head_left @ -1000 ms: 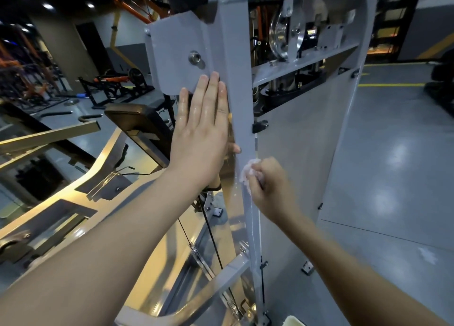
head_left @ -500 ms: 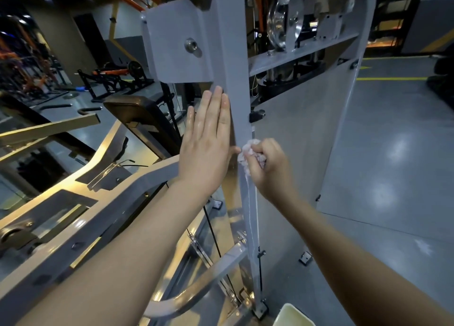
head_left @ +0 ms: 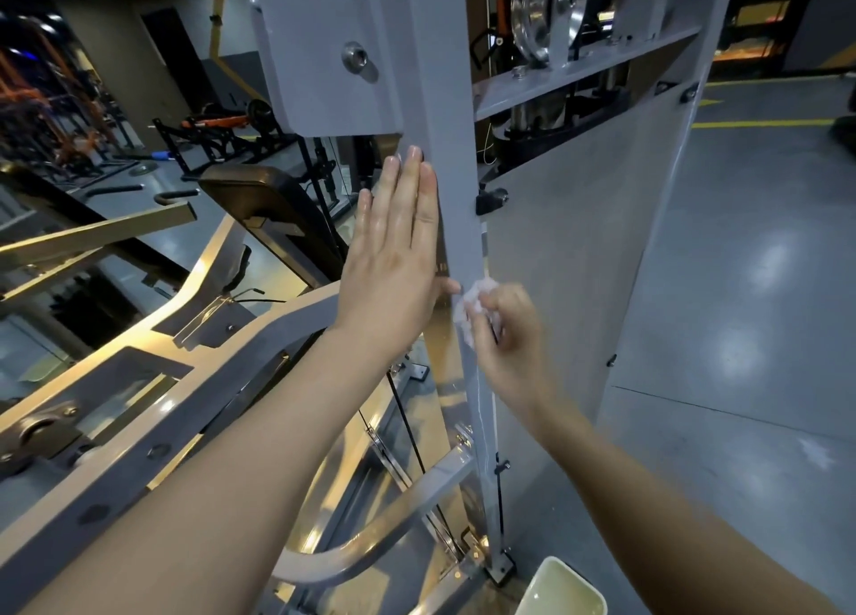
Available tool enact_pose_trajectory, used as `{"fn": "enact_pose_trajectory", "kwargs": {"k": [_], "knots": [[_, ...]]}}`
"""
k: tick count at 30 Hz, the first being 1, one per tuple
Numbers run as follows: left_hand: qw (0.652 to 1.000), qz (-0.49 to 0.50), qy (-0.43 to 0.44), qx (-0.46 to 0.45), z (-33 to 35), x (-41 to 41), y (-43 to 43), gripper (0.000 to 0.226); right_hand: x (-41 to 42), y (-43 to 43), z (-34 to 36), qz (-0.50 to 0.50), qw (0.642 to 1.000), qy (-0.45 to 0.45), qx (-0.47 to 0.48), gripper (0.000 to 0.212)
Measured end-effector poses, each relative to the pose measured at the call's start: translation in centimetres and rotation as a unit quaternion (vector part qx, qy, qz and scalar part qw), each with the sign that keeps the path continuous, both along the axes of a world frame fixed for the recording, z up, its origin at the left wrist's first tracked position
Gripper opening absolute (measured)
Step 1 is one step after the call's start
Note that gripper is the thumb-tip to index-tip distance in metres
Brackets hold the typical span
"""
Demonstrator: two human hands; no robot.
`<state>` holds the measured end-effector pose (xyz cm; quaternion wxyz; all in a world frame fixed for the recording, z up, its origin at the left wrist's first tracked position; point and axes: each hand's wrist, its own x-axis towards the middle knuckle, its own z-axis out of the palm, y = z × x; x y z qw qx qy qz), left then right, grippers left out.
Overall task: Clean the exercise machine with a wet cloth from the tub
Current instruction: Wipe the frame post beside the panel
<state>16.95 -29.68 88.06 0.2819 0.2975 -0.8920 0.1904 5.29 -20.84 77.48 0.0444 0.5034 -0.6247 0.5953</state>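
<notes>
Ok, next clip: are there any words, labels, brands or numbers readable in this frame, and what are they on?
None can be read.
Small dark marks on the grey upright, beside the left hand: too small and blurred to read.
The cloth in the right hand and the tub: no print shows.

The exercise machine (head_left: 662, 151) is a pale grey steel frame. Its tall upright post (head_left: 442, 105) runs from the top of the view down to a bolted foot on the floor (head_left: 741, 336). A flat plate (head_left: 319, 91) with one bolt sits at the upper left, and a shiny pulley wheel (head_left: 537, 8) at the upper right. The cloth (head_left: 468, 304) is a small white crumpled wad, pinched in the right hand (head_left: 514, 341) and pressed against the post's right edge. The tub (head_left: 563, 589), pale and holding liquid, stands on the floor just beside the post's foot, partly cut off by the bottom of the view.
</notes>
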Motion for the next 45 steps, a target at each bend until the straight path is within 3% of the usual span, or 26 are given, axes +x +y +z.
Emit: {"fn": "enact_pose_trajectory", "kwargs": {"k": [5,8,10,12,15,18,22,26,30,32,37,41,45], "knots": [[0.999,-0.019,0.028,0.030,-0.1,-0.4,0.0,0.107,-0.4,1.2,-4.8,0.039,0.992,0.047,0.112,0.022],[1.000,0.002,0.016,-0.002,-0.5,-0.5,0.2,0.119,-0.9,0.0,-2.0,0.029,0.993,0.056,0.098,0.024],[1.000,0.018,0.012,-0.002,-0.4,-0.6,0.4,0.127,-0.4,-0.2,-0.8,0.014,0.997,0.039,0.071,0.024],[1.000,0.013,0.010,0.010,-0.4,-0.6,0.4,0.120,0.5,0.6,-2.0,0.011,0.997,0.019,0.069,0.023],[0.999,0.000,0.012,0.035,0.0,-0.3,0.7,0.106,0.7,1.9,-5.1,0.047,0.989,0.002,0.137,0.024],[0.999,0.027,0.008,0.043,0.2,-0.1,1.9,0.114,-0.3,2.8,-5.3,0.079,0.983,-0.054,0.157,0.028],[0.993,-0.043,0.090,0.070,-2.2,1.8,5.1,0.076,-0.7,5.2,-4.1,0.083,0.968,-0.158,0.174,0.019],[0.939,-0.082,0.140,0.304,-6.3,3.7,8.2,0.031,-1.1,7.1,-3.4,0.148,0.939,-0.266,0.158,0.016],[0.799,-0.028,0.198,0.567,-8.7,3.4,9.6,0.022,-1.2,7.9,-2.6,0.204,0.896,-0.376,0.122,0.021],[0.746,-0.030,0.215,0.630,-9.2,3.1,10.1,0.023,-1.2,8.2,-2.6,0.205,0.896,-0.373,0.127,0.018],[0.671,-0.009,0.291,0.682,-10.0,2.2,10.4,0.012,-1.9,9.0,-2.9,0.206,0.908,-0.339,0.135,0.019],[0.691,0.000,0.283,0.665,-10.5,2.5,10.1,0.027,-3.2,9.5,-2.9,0.162,0.913,-0.360,0.103,0.021],[0.705,0.006,0.295,0.644,-10.9,2.8,9.8,0.020,-4.5,10.0,-3.0,0.135,0.867,-0.475,0.063,0.025]]}}
